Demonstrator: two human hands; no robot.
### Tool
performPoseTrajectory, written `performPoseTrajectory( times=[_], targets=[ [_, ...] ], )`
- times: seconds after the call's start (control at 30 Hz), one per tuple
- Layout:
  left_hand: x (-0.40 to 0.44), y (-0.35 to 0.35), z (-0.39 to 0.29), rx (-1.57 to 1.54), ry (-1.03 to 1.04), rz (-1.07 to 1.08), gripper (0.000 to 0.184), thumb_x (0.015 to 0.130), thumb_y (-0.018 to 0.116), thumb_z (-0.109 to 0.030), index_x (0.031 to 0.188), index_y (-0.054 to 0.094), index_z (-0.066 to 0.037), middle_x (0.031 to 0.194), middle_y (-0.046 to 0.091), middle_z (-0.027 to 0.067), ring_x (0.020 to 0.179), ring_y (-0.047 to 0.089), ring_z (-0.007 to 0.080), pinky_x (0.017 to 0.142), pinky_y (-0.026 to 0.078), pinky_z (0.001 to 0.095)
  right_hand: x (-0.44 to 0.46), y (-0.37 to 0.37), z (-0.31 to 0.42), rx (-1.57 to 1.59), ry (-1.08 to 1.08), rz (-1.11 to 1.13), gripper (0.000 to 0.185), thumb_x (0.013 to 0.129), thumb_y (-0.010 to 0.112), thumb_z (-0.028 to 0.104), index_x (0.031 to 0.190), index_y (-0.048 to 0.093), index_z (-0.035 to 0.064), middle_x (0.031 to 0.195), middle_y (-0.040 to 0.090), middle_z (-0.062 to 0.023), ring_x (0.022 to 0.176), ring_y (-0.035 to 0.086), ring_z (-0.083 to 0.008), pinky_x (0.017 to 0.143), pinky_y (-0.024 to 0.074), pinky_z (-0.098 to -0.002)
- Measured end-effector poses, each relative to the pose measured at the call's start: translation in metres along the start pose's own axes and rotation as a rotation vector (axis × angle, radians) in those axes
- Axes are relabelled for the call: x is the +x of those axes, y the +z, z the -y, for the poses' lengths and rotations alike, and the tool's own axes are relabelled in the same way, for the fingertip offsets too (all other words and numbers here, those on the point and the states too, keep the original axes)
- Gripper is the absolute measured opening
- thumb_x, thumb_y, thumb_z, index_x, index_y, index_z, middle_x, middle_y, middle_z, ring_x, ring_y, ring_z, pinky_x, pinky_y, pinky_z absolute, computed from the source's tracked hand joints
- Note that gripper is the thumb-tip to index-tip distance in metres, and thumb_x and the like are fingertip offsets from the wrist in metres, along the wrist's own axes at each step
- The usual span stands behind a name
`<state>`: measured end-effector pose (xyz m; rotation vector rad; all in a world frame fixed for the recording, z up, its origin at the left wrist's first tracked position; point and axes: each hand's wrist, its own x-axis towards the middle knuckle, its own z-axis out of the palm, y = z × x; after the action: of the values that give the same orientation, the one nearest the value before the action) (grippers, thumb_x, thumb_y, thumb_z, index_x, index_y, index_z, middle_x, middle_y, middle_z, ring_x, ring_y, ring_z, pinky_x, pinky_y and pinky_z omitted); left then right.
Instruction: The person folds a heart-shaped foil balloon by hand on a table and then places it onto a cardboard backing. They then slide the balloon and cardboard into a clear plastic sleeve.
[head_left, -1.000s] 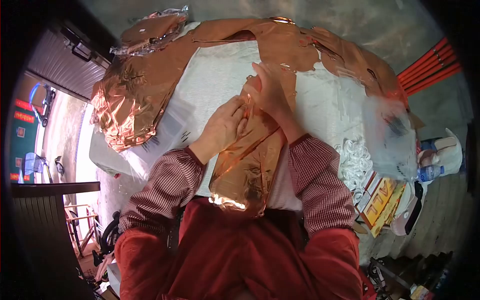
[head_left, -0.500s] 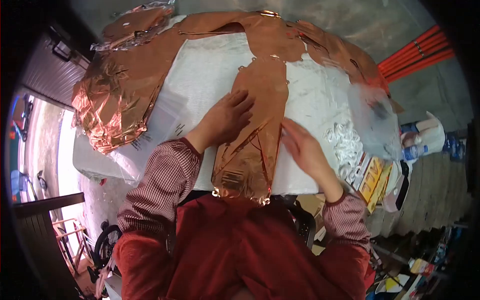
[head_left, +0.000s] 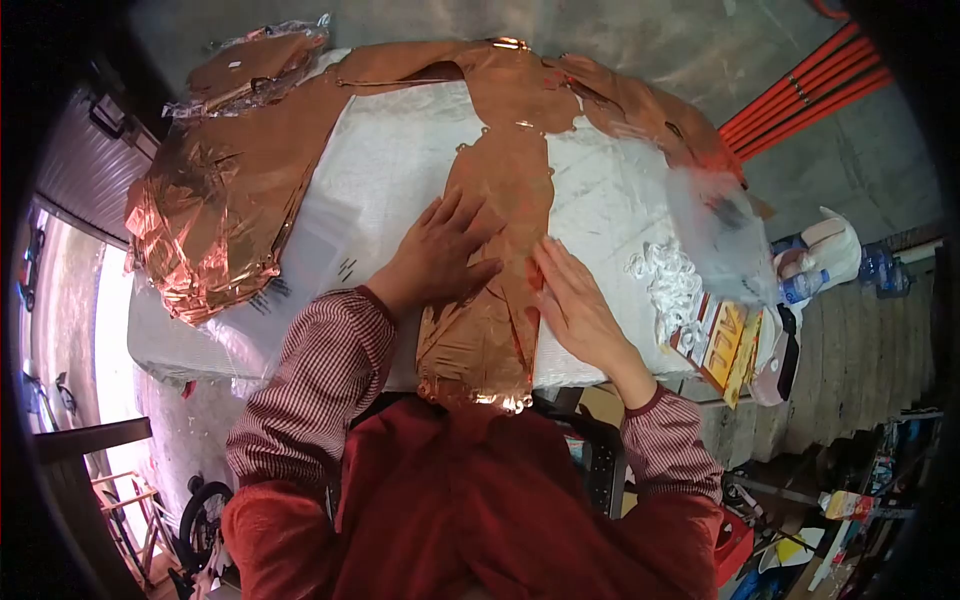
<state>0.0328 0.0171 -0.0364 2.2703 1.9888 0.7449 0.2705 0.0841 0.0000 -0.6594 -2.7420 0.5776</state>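
Both the left hand [head_left: 445, 250] and the right hand [head_left: 580, 315] are bare. Just behind the left hand, a narrow dark red cuff [head_left: 378, 303] gathers the cloth at the wrist; the right hand has a matching band [head_left: 645, 402]. Farther back from each hand come loose, puffed oversleeves [head_left: 310, 370] in a fine dark red and white check, creased and bunched. Behind them, farthest from the hands, the upper sleeves [head_left: 275, 535] are brighter red, with a soft, fuzzy-looking surface. Between the arms, a plain deep red garment [head_left: 460, 490] falls in broad folds.
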Motion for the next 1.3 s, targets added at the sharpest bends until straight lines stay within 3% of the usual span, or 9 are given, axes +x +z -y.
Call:
performPoseTrajectory(
  times=[0.13, 0.5, 0.63, 0.73, 0.8, 0.9, 0.93, 1.13, 1.3],
  targets=[
    [0.001, -0.003, -0.003, 0.009, 0.021, -0.009, 0.058, 0.084, 0.059, -0.048, 0.131, 0.052, -0.015, 0.143, 0.037, 0.0187, 0.136, 0.029, 0.0426, 0.111, 0.026, 0.0499, 0.038, 0.008, -0.007, -0.052, -0.078, -0.040, 0.056, 0.095, 0.052, 0.022, 0.143, 0.034, -0.0007, 0.150, 0.031, -0.0196, 0.139, 0.029, -0.0337, 0.113, 0.0236, -0.0431],
    [0.001, -0.006, -0.004, 0.031, 0.037, 0.006, 0.059, 0.083, 0.061, -0.046, 0.131, 0.050, -0.013, 0.141, 0.038, 0.0197, 0.133, 0.032, 0.0448, 0.108, 0.030, 0.0529, 0.120, 0.017, -0.070, -0.250, 0.140, 0.078, 0.061, 0.098, 0.035, 0.045, 0.149, 0.028, 0.0124, 0.157, 0.020, -0.0100, 0.146, 0.014, -0.0232, 0.117, 0.0137, -0.0430],
    [0.000, -0.003, -0.004, 0.002, 0.021, -0.027, 0.059, 0.082, 0.061, -0.050, 0.128, 0.051, -0.015, 0.139, 0.040, 0.0202, 0.134, 0.030, 0.0467, 0.109, 0.028, 0.0544, 0.139, 0.020, -0.081, -0.285, 0.172, 0.049, 0.062, 0.098, 0.032, 0.048, 0.149, 0.026, 0.0125, 0.157, 0.019, -0.0097, 0.146, 0.013, -0.0227, 0.117, 0.0122, -0.0432],
    [-0.001, -0.005, -0.004, 0.030, 0.014, 0.007, 0.059, 0.084, 0.061, -0.047, 0.132, 0.049, -0.014, 0.142, 0.037, 0.0201, 0.134, 0.031, 0.0449, 0.109, 0.028, 0.0533, 0.151, 0.015, -0.073, -0.355, 0.175, 0.021, 0.057, 0.100, 0.034, 0.041, 0.148, 0.029, 0.0119, 0.157, 0.020, -0.0106, 0.145, 0.016, -0.0234, 0.117, 0.0136, -0.0435],
    [0.000, -0.001, -0.003, 0.013, 0.004, -0.010, 0.060, 0.084, 0.060, -0.047, 0.133, 0.049, -0.014, 0.141, 0.038, 0.0203, 0.134, 0.031, 0.0441, 0.109, 0.028, 0.0531, 0.156, 0.016, -0.058, -0.234, -0.195, 0.029, 0.051, 0.101, 0.036, 0.035, 0.146, 0.035, 0.0126, 0.155, 0.025, -0.0095, 0.144, 0.019, -0.0238, 0.117, 0.0150, -0.0421],
    [0.001, -0.006, -0.004, 0.026, 0.036, 0.000, 0.059, 0.083, 0.061, -0.047, 0.131, 0.050, -0.014, 0.141, 0.039, 0.0202, 0.134, 0.031, 0.0434, 0.109, 0.028, 0.0526, 0.162, 0.028, -0.041, 0.005, -0.309, 0.286, 0.047, 0.101, 0.040, 0.032, 0.144, 0.040, 0.0142, 0.153, 0.031, -0.0075, 0.143, 0.023, -0.0240, 0.116, 0.0165, -0.0404],
    [0.000, -0.006, -0.005, 0.025, 0.029, 0.010, 0.059, 0.083, 0.061, -0.047, 0.131, 0.050, -0.014, 0.141, 0.039, 0.0202, 0.134, 0.031, 0.0434, 0.109, 0.028, 0.0526, 0.168, 0.042, -0.049, -0.046, -0.395, 0.171, 0.048, 0.100, 0.038, 0.038, 0.143, 0.041, 0.0164, 0.152, 0.033, -0.0052, 0.143, 0.023, -0.0233, 0.116, 0.0160, -0.0391],
    [0.002, -0.001, -0.004, -0.033, -0.002, -0.043, 0.057, 0.082, 0.060, -0.049, 0.128, 0.055, -0.015, 0.142, 0.038, 0.0184, 0.135, 0.031, 0.0441, 0.110, 0.027, 0.0516, 0.192, 0.042, -0.062, -0.220, -0.281, 0.096, 0.049, 0.101, 0.037, 0.034, 0.147, 0.034, 0.0164, 0.153, 0.031, -0.0082, 0.144, 0.021, -0.0276, 0.116, 0.0142, -0.0415],
    [0.001, -0.001, -0.004, 0.002, 0.009, -0.056, 0.056, 0.083, 0.059, -0.048, 0.128, 0.055, -0.015, 0.141, 0.039, 0.0187, 0.134, 0.033, 0.0440, 0.109, 0.029, 0.0520, 0.168, 0.024, -0.053, -0.159, -0.246, 0.041, 0.054, 0.099, 0.040, 0.038, 0.146, 0.035, 0.0138, 0.152, 0.032, -0.0105, 0.143, 0.022, -0.0276, 0.116, 0.0170, -0.0390]
  ],
)
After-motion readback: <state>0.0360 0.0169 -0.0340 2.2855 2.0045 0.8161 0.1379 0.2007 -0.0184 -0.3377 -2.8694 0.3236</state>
